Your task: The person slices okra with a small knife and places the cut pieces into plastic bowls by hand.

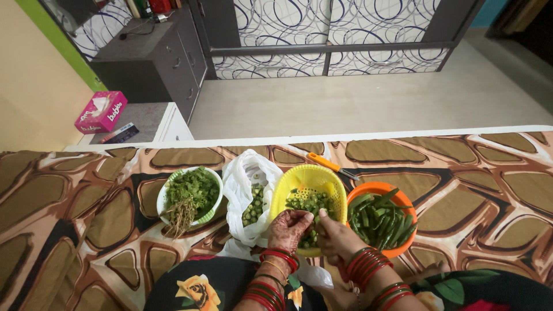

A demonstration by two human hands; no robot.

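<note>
We see the left hand (290, 226) and the right hand (334, 233) pinched together on a small green vegetable piece (315, 217) over the near rim of the yellow basket (299, 178). The basket sits on the soft patterned bed (86, 201), so pressing its rim could tip it. Pieces might then spill toward the orange bowl (374, 189) just right of the right hand.
</note>
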